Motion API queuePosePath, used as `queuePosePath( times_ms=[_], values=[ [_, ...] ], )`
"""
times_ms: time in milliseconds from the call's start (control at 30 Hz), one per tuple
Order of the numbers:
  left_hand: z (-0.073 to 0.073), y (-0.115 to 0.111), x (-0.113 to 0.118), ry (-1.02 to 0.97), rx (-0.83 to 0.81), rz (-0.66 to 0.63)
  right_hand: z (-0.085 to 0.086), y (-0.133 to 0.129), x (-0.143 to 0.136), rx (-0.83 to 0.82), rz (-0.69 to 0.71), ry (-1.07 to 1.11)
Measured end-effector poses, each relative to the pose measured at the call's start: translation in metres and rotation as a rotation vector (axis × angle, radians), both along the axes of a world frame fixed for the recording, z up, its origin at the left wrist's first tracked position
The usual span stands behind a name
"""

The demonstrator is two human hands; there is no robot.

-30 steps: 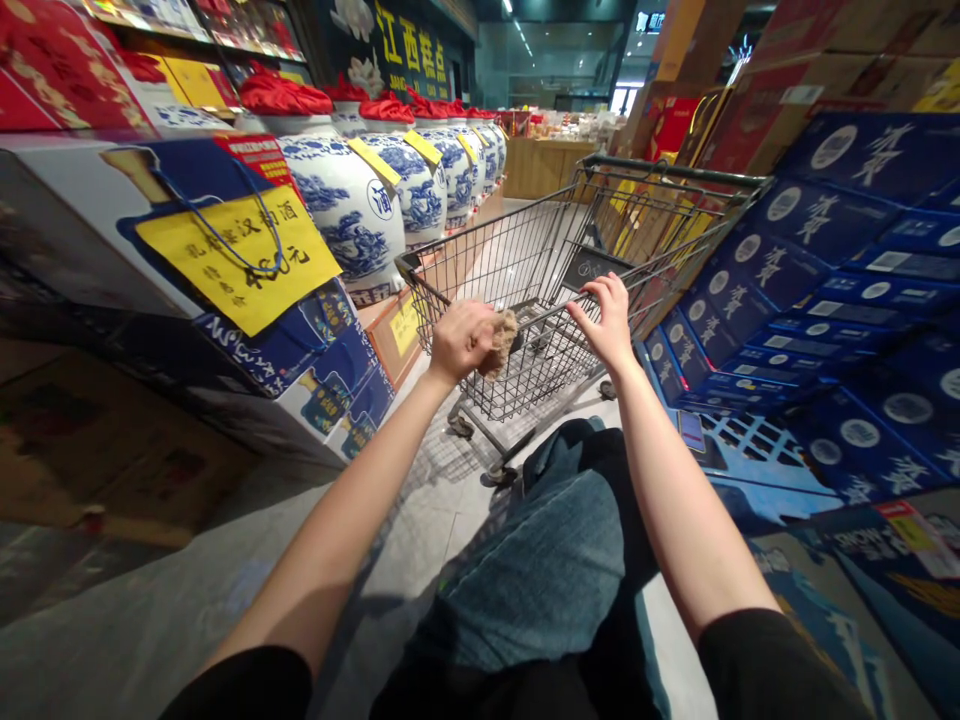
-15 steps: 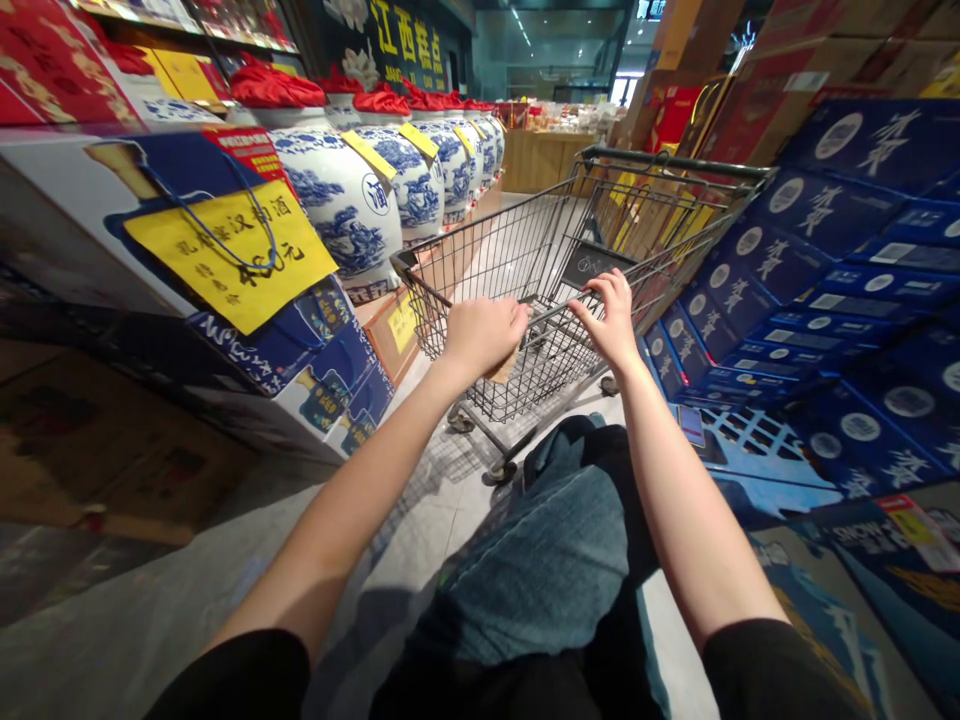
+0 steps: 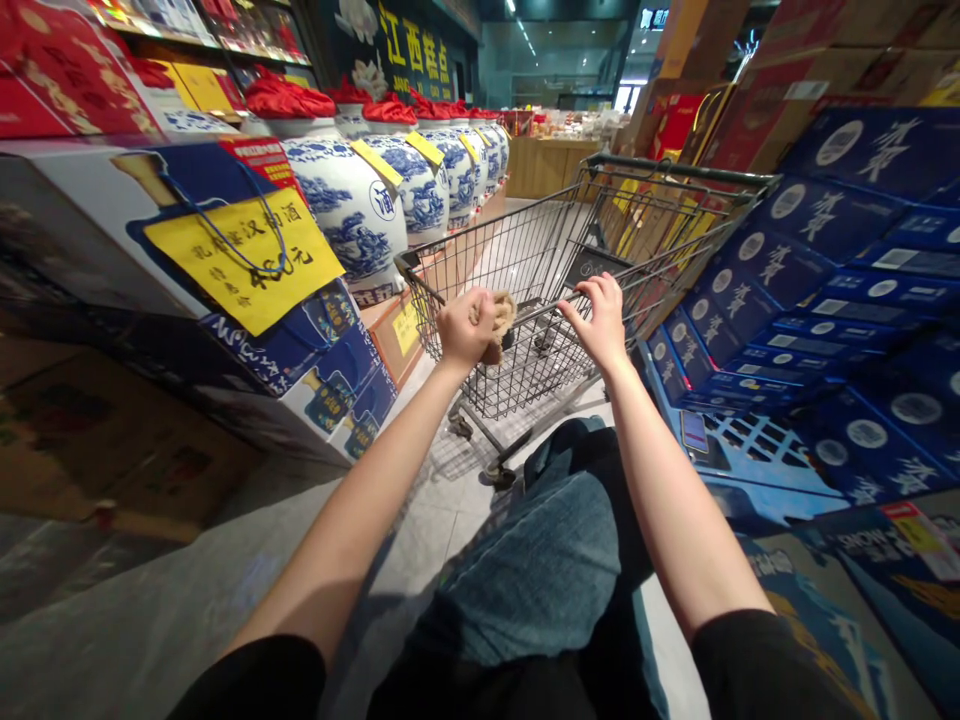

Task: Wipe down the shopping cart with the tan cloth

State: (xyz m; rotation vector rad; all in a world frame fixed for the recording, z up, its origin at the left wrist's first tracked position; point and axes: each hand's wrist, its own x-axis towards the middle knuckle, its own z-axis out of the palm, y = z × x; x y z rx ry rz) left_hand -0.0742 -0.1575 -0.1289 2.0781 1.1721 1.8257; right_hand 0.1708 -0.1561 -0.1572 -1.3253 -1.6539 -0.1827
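Note:
My left hand (image 3: 465, 325) is closed around a bunched tan cloth (image 3: 504, 314), held at the near left corner of a metal shopping cart (image 3: 532, 375). Part of the cloth bulges out on the thumb side; the rest is hidden in the fist. With fingers over the top and thumb beneath, my right hand (image 3: 600, 315) grips the cart's near rim. The wire basket stands upright on its wheels in front of my knees. Its black handle bar (image 3: 682, 172) is at the far end.
Blue-and-white porcelain jars (image 3: 341, 195) with red cloth tops line the left. Boxes with a yellow price sign (image 3: 247, 255) stand nearer. Stacked blue cartons (image 3: 795, 235) rise at the right. A phone (image 3: 694, 432) lies by a light-blue pallet (image 3: 772, 455).
My left hand has lifted off the cart's rim and turned, bringing the cloth more into view. My right hand has shifted slightly left along the rim.

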Motion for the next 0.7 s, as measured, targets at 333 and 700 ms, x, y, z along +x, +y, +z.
queuePosePath(
  times_ms=[333, 700],
  values=[
    [0.011, -0.036, 0.009, 0.567, 0.071, 0.194, -0.005, -0.016, -0.025, 0.043, 0.087, -0.074],
    [0.024, 0.001, -0.002, 0.166, -0.183, 0.024, -0.007, -0.013, -0.031, 0.010, 0.128, -0.041]
  ],
)
